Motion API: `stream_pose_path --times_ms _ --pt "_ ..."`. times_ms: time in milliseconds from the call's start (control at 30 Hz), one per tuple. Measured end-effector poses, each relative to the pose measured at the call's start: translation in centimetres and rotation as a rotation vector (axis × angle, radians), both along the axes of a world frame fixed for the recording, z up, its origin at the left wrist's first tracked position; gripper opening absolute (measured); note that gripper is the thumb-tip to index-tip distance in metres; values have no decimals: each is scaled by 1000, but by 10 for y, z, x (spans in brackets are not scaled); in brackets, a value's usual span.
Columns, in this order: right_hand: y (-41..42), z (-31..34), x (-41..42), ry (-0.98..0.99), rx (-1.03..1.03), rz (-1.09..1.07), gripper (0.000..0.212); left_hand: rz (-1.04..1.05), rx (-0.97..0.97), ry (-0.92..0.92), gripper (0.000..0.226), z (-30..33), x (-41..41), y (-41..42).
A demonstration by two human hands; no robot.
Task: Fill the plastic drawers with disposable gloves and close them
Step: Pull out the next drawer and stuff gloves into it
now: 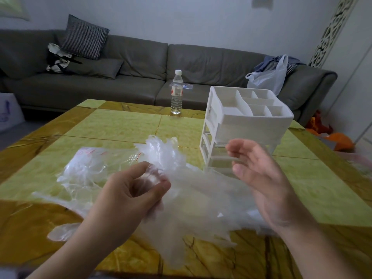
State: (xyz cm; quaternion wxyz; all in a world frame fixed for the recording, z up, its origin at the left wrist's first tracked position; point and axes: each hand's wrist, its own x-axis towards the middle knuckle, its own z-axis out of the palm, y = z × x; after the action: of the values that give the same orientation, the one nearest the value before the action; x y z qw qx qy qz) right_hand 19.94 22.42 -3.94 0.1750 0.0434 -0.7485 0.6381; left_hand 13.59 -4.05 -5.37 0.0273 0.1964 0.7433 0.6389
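Glossy marble table [128, 125], crinkled filmy gloves [161, 152]

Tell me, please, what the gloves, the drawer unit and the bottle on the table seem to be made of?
Gloves: thin clear plastic film, since the tabletop shows through and they crumple in the left hand. Drawer unit: white rigid plastic, apparently matte, with moulded dividers on top. Bottle: clear plastic by the look, with a white cap and a paper-like label.

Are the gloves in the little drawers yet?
Not yet. Done: clear disposable gloves are spilled out of their clear plastic bag on the table. In hand: the left hand pinches some gloves; the right hand is open. Left: filling and closing the white plastic drawer unit.
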Motion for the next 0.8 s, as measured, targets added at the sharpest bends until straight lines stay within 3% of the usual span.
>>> stream_pose_path --times_ms 100,200,233,433,600,800 --pt "-26 5 7 -63 457 43 73 -50 27 13 10 -2 5 5" --pt "-56 -13 0 -30 693 -21 51 -108 -18 24 13 -7 8 8" --pt "-62 -17 -2 -12 671 -33 39 -122 -43 36 15 -8 9 8" --pt "-60 -16 -6 -55 364 -19 20 -68 -146 34 36 -9 4 5" --pt "-57 -19 -9 -94 378 0 19 -174 -203 59 47 -7 5 5" --pt "-56 -23 -10 -144 354 65 31 -94 -194 108 19 -12 2 8"
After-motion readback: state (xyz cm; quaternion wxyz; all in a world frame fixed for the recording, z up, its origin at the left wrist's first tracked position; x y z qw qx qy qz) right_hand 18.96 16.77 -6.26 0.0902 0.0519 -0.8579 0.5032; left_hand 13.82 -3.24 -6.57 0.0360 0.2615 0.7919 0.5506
